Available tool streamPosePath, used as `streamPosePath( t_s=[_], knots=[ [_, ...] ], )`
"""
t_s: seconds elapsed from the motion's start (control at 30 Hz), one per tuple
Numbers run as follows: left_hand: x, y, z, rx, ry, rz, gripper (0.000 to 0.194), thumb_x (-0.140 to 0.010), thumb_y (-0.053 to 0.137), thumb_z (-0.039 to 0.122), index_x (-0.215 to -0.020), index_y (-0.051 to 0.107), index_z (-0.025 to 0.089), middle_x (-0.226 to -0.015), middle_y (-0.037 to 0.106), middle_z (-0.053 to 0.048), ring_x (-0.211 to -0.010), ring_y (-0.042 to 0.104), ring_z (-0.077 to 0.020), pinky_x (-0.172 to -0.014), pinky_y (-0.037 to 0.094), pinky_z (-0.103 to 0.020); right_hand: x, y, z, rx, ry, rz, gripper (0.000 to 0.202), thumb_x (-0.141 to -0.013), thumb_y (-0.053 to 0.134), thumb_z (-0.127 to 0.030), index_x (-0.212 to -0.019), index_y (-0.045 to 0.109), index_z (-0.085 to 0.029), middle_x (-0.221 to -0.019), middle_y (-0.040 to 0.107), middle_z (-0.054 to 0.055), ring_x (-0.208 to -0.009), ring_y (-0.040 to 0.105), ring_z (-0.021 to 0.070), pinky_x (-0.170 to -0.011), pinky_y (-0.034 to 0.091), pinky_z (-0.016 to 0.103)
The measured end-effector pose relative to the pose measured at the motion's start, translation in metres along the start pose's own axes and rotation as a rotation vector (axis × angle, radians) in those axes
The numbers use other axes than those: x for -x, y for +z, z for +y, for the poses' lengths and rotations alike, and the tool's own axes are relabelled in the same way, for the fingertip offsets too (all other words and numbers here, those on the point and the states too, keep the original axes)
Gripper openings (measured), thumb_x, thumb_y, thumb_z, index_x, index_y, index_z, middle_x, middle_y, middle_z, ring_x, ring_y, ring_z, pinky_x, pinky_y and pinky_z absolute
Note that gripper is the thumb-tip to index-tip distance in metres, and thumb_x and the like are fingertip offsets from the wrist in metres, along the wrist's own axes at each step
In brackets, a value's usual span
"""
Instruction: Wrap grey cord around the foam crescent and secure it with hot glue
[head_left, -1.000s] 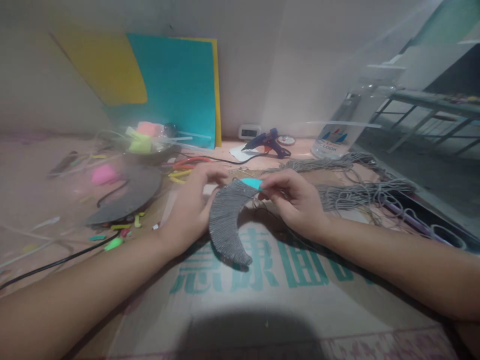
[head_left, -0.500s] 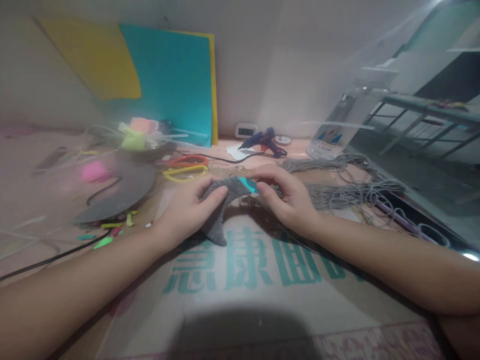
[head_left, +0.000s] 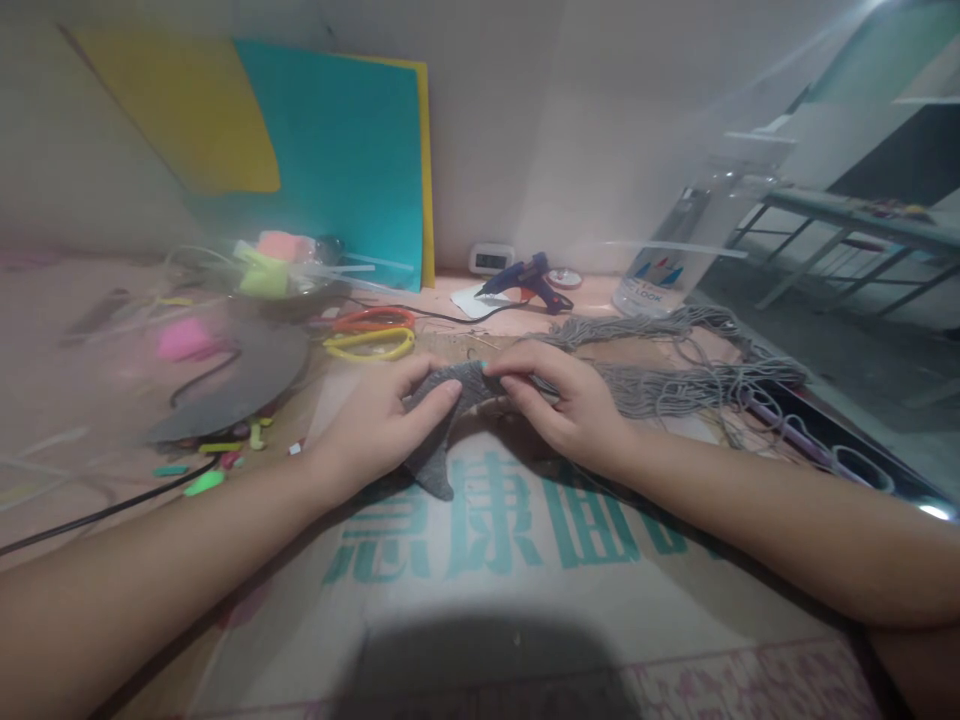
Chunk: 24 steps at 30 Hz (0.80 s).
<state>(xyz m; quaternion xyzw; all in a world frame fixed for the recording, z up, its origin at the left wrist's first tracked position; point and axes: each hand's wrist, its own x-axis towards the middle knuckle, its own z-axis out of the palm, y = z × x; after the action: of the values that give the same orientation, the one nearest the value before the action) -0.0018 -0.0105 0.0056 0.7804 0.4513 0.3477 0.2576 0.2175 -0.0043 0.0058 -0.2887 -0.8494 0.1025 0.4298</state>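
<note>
Head view: In front of a dark-blue plastic glue gun (head_left: pixel 525 280), the left hand (head_left: pixel 379 415) and right hand (head_left: pixel 576 400), both nearly closed, pinch a curved gray cord-wrapped piece (head_left: pixel 439 466), likely light, stiff, best held mid-curve.

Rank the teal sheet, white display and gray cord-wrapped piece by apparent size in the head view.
1. Teal sheet
2. Gray cord-wrapped piece, partly hidden by the left hand
3. White display

I see a flat teal sheet (head_left: pixel 337 165) against the pale wall (head_left: pixel 517 120), a small white rectangular digital display (head_left: pixel 492 260) behind a dark-blue plastic glue gun (head_left: pixel 531 276), and a clear plastic bottle (head_left: pixel 651 282) to my right.
</note>
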Motion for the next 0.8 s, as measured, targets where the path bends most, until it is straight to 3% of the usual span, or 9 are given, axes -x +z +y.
streamPosePath(
  t_s=[0.13, 0.3, 0.47, 0.53, 0.6, 0.7, 0.8],
  knots=[
    [0.000, -0.001, 0.001, -0.006, 0.005, 0.003, 0.028, -0.091, 0.050, 0.043, -0.090, 0.066, 0.019, -0.079, 0.067, 0.001, -0.073, 0.060, -0.0179, -0.068, 0.044, -0.027, 0.001, 0.001, 0.000, -0.030, 0.030, -0.017, 0.015, -0.095, 0.050, -0.019, -0.101, 0.064, -0.021, -0.097, 0.070, 0.006, -0.091, 0.064, 0.0176, -0.085, 0.052, 0.035],
    [0.000, -0.002, 0.002, 0.001, -0.018, 0.019, 0.028, -0.092, 0.050, 0.042, -0.091, 0.065, 0.019, -0.079, 0.066, 0.001, -0.072, 0.058, -0.0169, -0.066, 0.043, -0.027, 0.001, 0.006, -0.003, -0.327, 0.308, 0.051, 0.012, -0.091, 0.058, -0.027, -0.101, 0.056, -0.021, -0.096, 0.065, 0.004, -0.082, 0.063, 0.0141, -0.073, 0.053, 0.029],
    [0.001, 0.000, 0.000, -0.034, 0.043, -0.009, 0.024, -0.091, 0.053, 0.040, -0.082, 0.062, 0.019, -0.073, 0.063, 0.002, -0.069, 0.057, -0.0154, -0.065, 0.043, -0.026, -0.003, 0.004, -0.009, -0.440, 0.564, -0.105, 0.024, -0.090, 0.058, -0.041, -0.085, 0.059, -0.018, -0.069, 0.059, -0.001, -0.058, 0.053, 0.0098, -0.051, 0.043, 0.022],
    [0.000, 0.000, -0.001, 0.033, 0.041, 0.017, 0.024, -0.091, 0.054, 0.041, -0.090, 0.063, 0.019, -0.081, 0.066, 0.000, -0.073, 0.059, -0.0159, -0.067, 0.045, -0.026, -0.003, 0.004, -0.010, -0.442, 0.598, -0.127, 0.028, -0.089, 0.058, -0.043, -0.079, 0.058, -0.017, -0.065, 0.057, -0.002, -0.053, 0.050, 0.0088, -0.047, 0.039, 0.020],
    [0.000, 0.000, -0.002, 0.137, 0.037, 0.064, 0.029, -0.092, 0.054, 0.042, -0.108, 0.062, 0.019, -0.103, 0.069, -0.004, -0.081, 0.062, -0.0166, -0.072, 0.047, -0.027, -0.003, 0.004, -0.011, -0.432, 0.614, -0.155, 0.029, -0.089, 0.058, -0.044, -0.078, 0.057, -0.017, -0.064, 0.057, -0.002, -0.050, 0.049, 0.0085, -0.044, 0.038, 0.020],
    [-0.001, -0.002, 0.000, 0.204, 0.071, 0.060, 0.038, -0.094, 0.052, 0.040, -0.127, 0.059, 0.021, -0.131, 0.063, -0.007, -0.098, 0.064, -0.0191, -0.088, 0.048, -0.031, -0.002, 0.005, -0.013, -0.416, 0.627, -0.213, 0.028, -0.088, 0.058, -0.044, -0.080, 0.058, -0.017, -0.064, 0.057, -0.002, -0.049, 0.049, 0.0087, -0.043, 0.038, 0.021],
    [-0.003, -0.004, 0.001, 0.178, 0.068, -0.028, 0.033, -0.094, 0.053, 0.040, -0.117, 0.067, 0.022, -0.121, 0.069, -0.005, -0.105, 0.063, -0.0217, -0.095, 0.045, -0.034, -0.002, 0.005, -0.013, -0.380, 0.607, -0.242, 0.027, -0.088, 0.057, -0.042, -0.081, 0.060, -0.017, -0.065, 0.060, -0.001, -0.050, 0.051, 0.0089, -0.046, 0.039, 0.021]
  ],
)
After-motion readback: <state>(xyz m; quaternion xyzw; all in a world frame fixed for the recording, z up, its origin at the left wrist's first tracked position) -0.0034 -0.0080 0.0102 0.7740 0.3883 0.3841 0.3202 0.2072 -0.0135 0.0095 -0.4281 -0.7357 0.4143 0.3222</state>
